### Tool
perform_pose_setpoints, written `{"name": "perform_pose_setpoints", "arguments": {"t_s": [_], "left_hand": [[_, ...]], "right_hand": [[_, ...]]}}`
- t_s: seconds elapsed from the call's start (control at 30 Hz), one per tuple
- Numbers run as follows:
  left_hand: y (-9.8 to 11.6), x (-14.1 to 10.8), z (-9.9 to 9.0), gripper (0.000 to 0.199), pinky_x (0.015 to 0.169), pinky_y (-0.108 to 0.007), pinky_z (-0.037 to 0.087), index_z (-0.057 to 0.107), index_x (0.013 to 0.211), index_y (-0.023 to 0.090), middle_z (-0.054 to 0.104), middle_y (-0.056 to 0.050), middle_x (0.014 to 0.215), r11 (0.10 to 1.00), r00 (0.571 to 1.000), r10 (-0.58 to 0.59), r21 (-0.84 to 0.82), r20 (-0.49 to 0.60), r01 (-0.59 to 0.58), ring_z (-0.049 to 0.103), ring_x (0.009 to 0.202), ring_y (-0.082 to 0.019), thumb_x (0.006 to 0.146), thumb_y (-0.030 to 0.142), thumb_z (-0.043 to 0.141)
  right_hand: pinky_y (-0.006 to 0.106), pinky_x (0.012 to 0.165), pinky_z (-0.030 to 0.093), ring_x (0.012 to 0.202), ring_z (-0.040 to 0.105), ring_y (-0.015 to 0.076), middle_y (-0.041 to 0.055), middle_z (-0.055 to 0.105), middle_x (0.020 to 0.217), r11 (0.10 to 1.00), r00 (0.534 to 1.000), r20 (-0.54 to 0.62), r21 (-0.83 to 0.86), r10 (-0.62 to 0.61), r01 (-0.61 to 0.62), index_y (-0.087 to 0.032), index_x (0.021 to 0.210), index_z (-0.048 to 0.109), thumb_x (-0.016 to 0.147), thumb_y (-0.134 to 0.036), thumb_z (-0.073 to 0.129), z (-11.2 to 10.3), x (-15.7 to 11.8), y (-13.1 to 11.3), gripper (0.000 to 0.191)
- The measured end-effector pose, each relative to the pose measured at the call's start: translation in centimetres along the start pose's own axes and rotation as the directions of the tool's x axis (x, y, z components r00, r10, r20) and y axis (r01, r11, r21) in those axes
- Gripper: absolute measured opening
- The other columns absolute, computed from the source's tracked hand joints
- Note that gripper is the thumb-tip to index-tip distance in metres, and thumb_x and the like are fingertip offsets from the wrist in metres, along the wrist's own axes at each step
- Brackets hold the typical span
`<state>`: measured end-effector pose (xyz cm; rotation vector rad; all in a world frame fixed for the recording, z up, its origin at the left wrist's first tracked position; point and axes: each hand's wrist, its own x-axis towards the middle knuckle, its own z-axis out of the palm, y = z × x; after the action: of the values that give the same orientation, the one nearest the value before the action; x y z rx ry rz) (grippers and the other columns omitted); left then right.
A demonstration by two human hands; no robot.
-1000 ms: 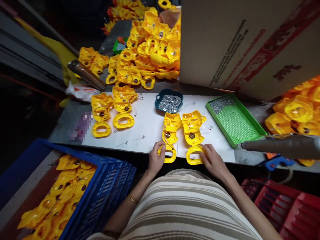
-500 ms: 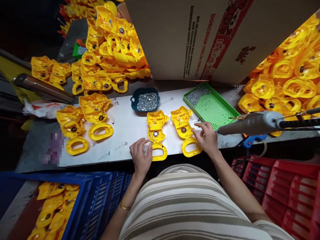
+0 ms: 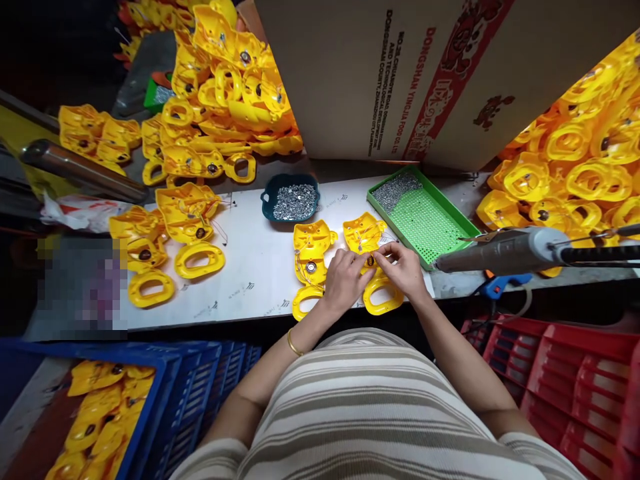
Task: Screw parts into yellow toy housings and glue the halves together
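Both hands meet over the right-hand yellow shell [image 3: 361,227], which lies on the white board with its hollow side up. My left hand [image 3: 346,279] is closed, its fingertips near the shell's round speaker. Against the shell's wires, my right hand [image 3: 400,267] pinches something too small to make out. Under the hands sits the shell's yellow ring [image 3: 383,305]. A second yellow shell [image 3: 311,239] with a speaker and wires rests just left, partly behind my left hand.
A dark bowl of screws [image 3: 291,199] and a green tray [image 3: 430,213] stand behind the shells. At the right, a grey power screwdriver [image 3: 500,252] points inward. More yellow shells [image 3: 185,213] lie left; a large carton [image 3: 350,87] stands behind.
My left hand has moved right and up, from the left shell's ring to the right shell. My right hand has shifted slightly left, its fingers now pinched together.
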<state>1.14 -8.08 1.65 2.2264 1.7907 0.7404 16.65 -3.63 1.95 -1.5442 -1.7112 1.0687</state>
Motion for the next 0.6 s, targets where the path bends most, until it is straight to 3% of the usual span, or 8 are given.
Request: {"name": "perform_pose_setpoints", "arguments": {"t_s": [0.1, 0.17, 0.23, 0.3, 0.4, 0.47, 0.6], "left_hand": [[0.3, 0.8, 0.8, 0.015, 0.074, -0.033, 0.044, 0.075, 0.091, 0.019, 0.067, -0.007, 0.078, 0.995, 0.997, -0.075, -0.068, 0.025, 0.077, 0.053, 0.083, -0.022, 0.087, 0.029, 0.064], [0.2, 0.9, 0.8, 0.012, 0.073, -0.031, 0.044, 0.076, 0.084, 0.021, 0.069, -0.005, 0.075, 0.955, 0.985, -0.170, -0.243, 0.017, 0.169, 0.054, 0.080, -0.020, 0.086, 0.026, 0.065], [0.1, 0.8, 0.6, 0.010, 0.071, -0.029, 0.045, 0.077, 0.083, 0.021, 0.071, -0.004, 0.076, 0.819, 0.949, -0.312, -0.496, 0.040, 0.290, 0.056, 0.075, -0.017, 0.082, 0.028, 0.069], [-0.1, 0.8, 0.1, 0.016, 0.069, -0.028, 0.046, 0.077, 0.083, 0.019, 0.072, -0.004, 0.079, 0.578, 0.891, -0.429, -0.714, 0.146, 0.395, 0.059, 0.071, -0.015, 0.078, 0.033, 0.072], [-0.3, 0.9, -0.4, 0.025, 0.071, -0.026, 0.047, 0.077, 0.081, 0.016, 0.073, -0.004, 0.081, 0.277, 0.827, -0.474, -0.841, 0.300, 0.464, 0.061, 0.072, -0.014, 0.072, 0.040, 0.076], [-0.4, 0.9, -0.5, 0.027, 0.074, -0.026, 0.047, 0.076, 0.078, 0.016, 0.073, -0.003, 0.079, 0.200, 0.811, -0.486, -0.862, 0.326, 0.466, 0.061, 0.073, -0.013, 0.068, 0.041, 0.079], [-0.4, 0.7, -0.3, 0.030, 0.074, -0.025, 0.047, 0.075, 0.077, 0.015, 0.072, -0.002, 0.077, 0.152, 0.797, -0.495, -0.870, 0.345, 0.470, 0.061, 0.071, -0.012, 0.066, 0.042, 0.081]], "right_hand": [[0.027, 0.065, 0.048, 0.061, 0.059, 0.0129, 0.0012, 0.069, 0.075, 0.998, 0.999, 0.015, 0.057, -0.032, 0.032, -0.019, 0.076, 0.064, 0.078, -0.038, 0.062, 0.1, 0.1, -0.6, 0.020], [0.027, 0.066, 0.048, 0.064, 0.061, 0.0132, 0.0014, 0.069, 0.075, 0.991, 0.996, 0.003, 0.103, -0.084, 0.083, -0.018, 0.076, 0.064, 0.080, -0.038, 0.061, 0.0, 0.0, -0.9, 0.020], [0.026, 0.063, 0.048, 0.067, 0.062, 0.0133, 0.0027, 0.070, 0.079, 0.981, 0.989, -0.042, 0.121, -0.145, 0.149, -0.018, 0.080, 0.065, 0.083, -0.036, 0.059, -0.3, -0.2, -1.0, 0.020], [0.025, 0.061, 0.048, 0.071, 0.064, 0.0139, 0.0046, 0.071, 0.087, 0.971, 0.978, -0.058, 0.118, -0.202, 0.208, -0.018, 0.087, 0.067, 0.085, -0.034, 0.058, -0.5, -0.6, -0.8, 0.019], [0.028, 0.069, 0.053, 0.083, 0.067, 0.0164, 0.0070, 0.071, 0.097, 0.955, 0.969, 0.023, 0.173, -0.247, 0.240, -0.019, 0.097, 0.069, 0.085, -0.032, 0.060, -0.4, -1.1, -0.4, 0.020], [0.031, 0.075, 0.055, 0.086, 0.068, 0.0173, 0.0078, 0.071, 0.098, 0.950, 0.970, 0.076, 0.232, -0.233, 0.210, -0.019, 0.100, 0.070, 0.084, -0.032, 0.061, -0.1, -1.3, -0.2, 0.022], [0.034, 0.076, 0.057, 0.084, 0.069, 0.0187, 0.0090, 0.071, 0.097, 0.937, 0.981, 0.128, 0.336, -0.147, 0.096, -0.019, 0.098, 0.072, 0.079, -0.036, 0.067, 0.2, -1.2, 0.0, 0.026]]}}
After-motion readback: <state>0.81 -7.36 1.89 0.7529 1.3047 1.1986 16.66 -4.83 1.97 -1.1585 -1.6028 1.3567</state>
